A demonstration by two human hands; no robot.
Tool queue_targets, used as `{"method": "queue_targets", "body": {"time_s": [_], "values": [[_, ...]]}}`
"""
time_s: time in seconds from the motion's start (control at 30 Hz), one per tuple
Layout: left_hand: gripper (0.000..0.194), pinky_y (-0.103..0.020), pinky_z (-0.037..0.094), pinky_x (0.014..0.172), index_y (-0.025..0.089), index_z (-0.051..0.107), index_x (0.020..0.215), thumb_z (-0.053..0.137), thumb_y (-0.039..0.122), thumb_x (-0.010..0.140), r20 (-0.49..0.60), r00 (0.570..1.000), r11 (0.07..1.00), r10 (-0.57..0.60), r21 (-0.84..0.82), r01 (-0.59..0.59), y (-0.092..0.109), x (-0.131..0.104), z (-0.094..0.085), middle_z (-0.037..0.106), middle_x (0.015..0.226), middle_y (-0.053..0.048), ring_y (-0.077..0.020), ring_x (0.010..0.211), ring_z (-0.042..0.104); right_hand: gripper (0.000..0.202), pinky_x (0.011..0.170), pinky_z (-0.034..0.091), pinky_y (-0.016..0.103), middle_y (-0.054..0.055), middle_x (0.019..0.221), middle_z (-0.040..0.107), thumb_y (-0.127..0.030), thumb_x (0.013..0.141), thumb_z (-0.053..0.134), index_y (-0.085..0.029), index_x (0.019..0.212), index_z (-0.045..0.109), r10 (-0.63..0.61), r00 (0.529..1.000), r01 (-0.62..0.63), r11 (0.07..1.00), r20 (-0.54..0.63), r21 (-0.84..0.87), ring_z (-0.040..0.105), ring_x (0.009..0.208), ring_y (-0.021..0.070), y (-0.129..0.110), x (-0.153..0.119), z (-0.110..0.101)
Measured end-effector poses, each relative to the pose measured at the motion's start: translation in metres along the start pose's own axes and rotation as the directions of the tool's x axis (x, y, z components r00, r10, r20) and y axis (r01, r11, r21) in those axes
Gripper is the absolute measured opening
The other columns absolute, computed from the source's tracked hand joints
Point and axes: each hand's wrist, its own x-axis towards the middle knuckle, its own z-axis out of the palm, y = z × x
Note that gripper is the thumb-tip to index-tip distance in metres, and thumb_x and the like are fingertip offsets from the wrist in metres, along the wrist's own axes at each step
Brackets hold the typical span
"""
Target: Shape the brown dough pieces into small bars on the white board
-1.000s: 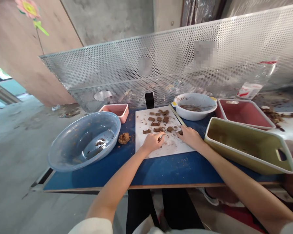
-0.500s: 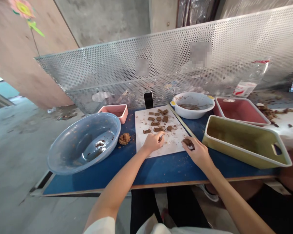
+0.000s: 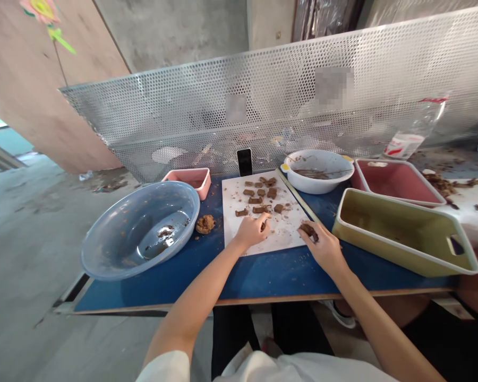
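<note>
My right hand (image 3: pixel 325 248) is closed around a lump of brown clay (image 3: pixel 308 230) at the right edge of a white board (image 3: pixel 235 241). Over the board's front part, my left hand (image 3: pixel 255 232) has its fingers curled together; a small dark bit shows at the fingertips, too hidden to name. Several shaped brown clay pieces (image 3: pixel 255 200) lie in loose rows on the board beyond my hands, with crumbs scattered among them. A rough ball of clay (image 3: pixel 205 224) sits on the blue table (image 3: pixel 263 284), left of the board.
A blue basin (image 3: pixel 99 260) stands at left, before a small pink box (image 3: pixel 206 187). A phone (image 3: pixel 245 162) leans upright behind the board. To the right are a stick (image 3: pixel 298 196), a white basin (image 3: pixel 318 185), a red bin (image 3: pixel 402 180), a green bin (image 3: pixel 390 246) and a bottle (image 3: pixel 406 140).
The camera view has shifted slightly. My right hand has turned a little, so more of the clay lump shows. My left hand stays in nearly the same place over the board.
</note>
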Motion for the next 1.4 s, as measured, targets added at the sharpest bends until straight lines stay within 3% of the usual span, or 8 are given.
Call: {"method": "queue_targets", "body": {"time_s": [0.27, 0.5, 0.63, 0.87, 0.97, 1.13, 1.27, 1.4], "values": [[0.037, -0.028, 0.038, 0.059, 0.016, 0.076, 0.124, 0.045, 0.031, 0.110, -0.013, 1.000, 1.000, 0.014, 0.000, -0.014, 0.001, 0.000, 0.000, 0.055, 0.055, 0.004, -0.0171, 0.050, 0.054, 0.044, 0.102, 0.063, 0.049, 0.018, 0.124, 0.083, -0.061, 0.105, 0.056, -0.023, 0.123, 0.071, 0.037, 0.998, -0.039, 0.998, 0.054, 0.047, 0.080, 0.114, 0.0350, 0.011, 0.004, 0.006], [0.041, -0.028, 0.036, 0.059, 0.017, 0.076, 0.126, 0.040, 0.031, 0.112, -0.034, 0.999, 1.000, 0.025, -0.003, -0.025, 0.002, -0.001, -0.001, 0.052, 0.053, 0.004, -0.0171, 0.048, 0.051, 0.057, 0.091, 0.064, 0.044, 0.015, 0.097, 0.084, -0.073, 0.108, 0.041, -0.024, 0.103, 0.071, 0.110, 0.991, -0.111, 0.994, 0.074, 0.013, 0.081, 0.093, 0.0333, 0.009, 0.005, 0.004], [0.041, -0.029, 0.039, 0.059, 0.017, 0.076, 0.123, 0.039, 0.031, 0.111, -0.056, 0.998, 0.999, 0.036, -0.012, -0.037, 0.003, -0.002, -0.001, 0.056, 0.054, 0.003, -0.0173, 0.048, 0.052, 0.058, 0.088, 0.063, 0.042, 0.012, 0.092, 0.084, -0.072, 0.110, 0.039, -0.026, 0.097, 0.071, 0.114, 0.990, -0.115, 0.993, 0.077, 0.002, 0.082, 0.092, 0.0326, 0.007, 0.004, 0.003], [0.041, -0.029, 0.040, 0.059, 0.019, 0.075, 0.117, 0.037, 0.031, 0.111, -0.076, 0.996, 0.998, 0.052, -0.022, -0.054, 0.003, -0.006, -0.004, 0.052, 0.052, 0.005, -0.0168, 0.048, 0.052, 0.046, 0.107, 0.061, 0.047, 0.013, 0.118, 0.084, -0.058, 0.110, 0.051, -0.024, 0.126, 0.077, -0.042, 0.999, 0.042, 0.999, 0.006, 0.029, 0.079, 0.112, 0.0319, 0.000, 0.006, 0.000], [0.042, -0.029, 0.042, 0.060, 0.018, 0.075, 0.118, 0.036, 0.033, 0.112, -0.085, 0.995, 0.998, 0.060, -0.030, -0.063, 0.003, -0.007, -0.006, 0.055, 0.054, 0.004, -0.0170, 0.049, 0.054, 0.045, 0.113, 0.058, 0.049, 0.012, 0.118, 0.084, -0.054, 0.110, 0.054, -0.025, 0.135, 0.078, -0.107, 0.994, 0.107, 0.994, 0.024, -0.013, 0.076, 0.116, 0.0327, 0.001, 0.008, 0.002], [0.039, -0.029, 0.042, 0.061, 0.017, 0.074, 0.119, 0.038, 0.032, 0.113, -0.121, 0.988, 0.992, 0.093, -0.074, -0.103, 0.002, -0.008, -0.008, 0.059, 0.057, 0.002, -0.0161, 0.050, 0.054, 0.055, 0.112, 0.056, 0.051, 0.013, 0.120, 0.085, -0.051, 0.107, 0.059, -0.021, 0.152, 0.068, -0.075, 0.993, 0.085, 0.990, 0.089, -0.115, 0.076, 0.116, 0.0329, 0.013, 0.008, 0.014], [0.033, -0.027, 0.040, 0.060, 0.018, 0.071, 0.120, 0.042, 0.030, 0.113, -0.158, 0.979, 0.979, 0.130, -0.133, -0.151, 0.001, -0.007, -0.006, 0.059, 0.059, 0.005, -0.0135, 0.051, 0.053, 0.049, 0.115, 0.053, 0.055, 0.013, 0.132, 0.083, -0.045, 0.105, 0.060, -0.023, 0.148, 0.068, -0.099, 0.991, 0.115, 0.978, 0.095, -0.177, 0.076, 0.126, 0.0346, 0.024, 0.006, 0.021], [0.031, -0.025, 0.042, 0.062, 0.019, 0.065, 0.135, 0.046, 0.031, 0.114, -0.198, 0.972, 0.962, 0.128, -0.215, -0.171, 0.000, -0.003, 0.000, 0.061, 0.066, 0.006, -0.0129, 0.056, 0.056, 0.044, 0.110, 0.056, 0.055, 0.011, 0.129, 0.084, -0.040, 0.102, 0.063, -0.025, 0.144, 0.069, -0.140, 0.988, 0.151, 0.972, 0.070, -0.180, 0.077, 0.124, 0.0347, 0.028, 0.006, 0.021]]}}
